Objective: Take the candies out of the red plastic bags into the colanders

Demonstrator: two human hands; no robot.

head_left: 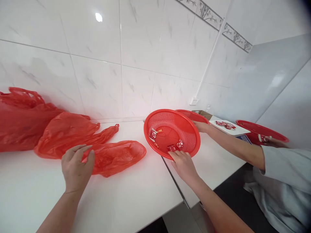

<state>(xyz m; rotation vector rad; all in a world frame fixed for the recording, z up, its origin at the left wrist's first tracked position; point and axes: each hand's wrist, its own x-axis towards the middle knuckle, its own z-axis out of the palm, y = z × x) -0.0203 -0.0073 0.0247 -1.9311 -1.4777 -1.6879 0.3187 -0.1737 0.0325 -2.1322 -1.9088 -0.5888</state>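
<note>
Worktop (126, 197): carries bag.

Basket (186, 127): 1 o'clock, tilted, mouth this way; round, no long axis. Probably light, semi-stiff; hold by rim. Right hand (184, 165): grip closed on rim at 5 o'clock.

Bag (114, 158): 11 o'clock, axis roughly 9–3, rounded end toward 3. Likely soft, slippery; pinch edge. Left hand (77, 166): grip part-open at bag's 9 o'clock, contact unclear.

Bright, even light fills the view. A white glare spot sits high on the wall (136, 42), with a paler sheen on the right panel (272, 74). Soft shadows lie there too; wide-angle distortion stretches the edges, and the upper right corner darkens.
</note>
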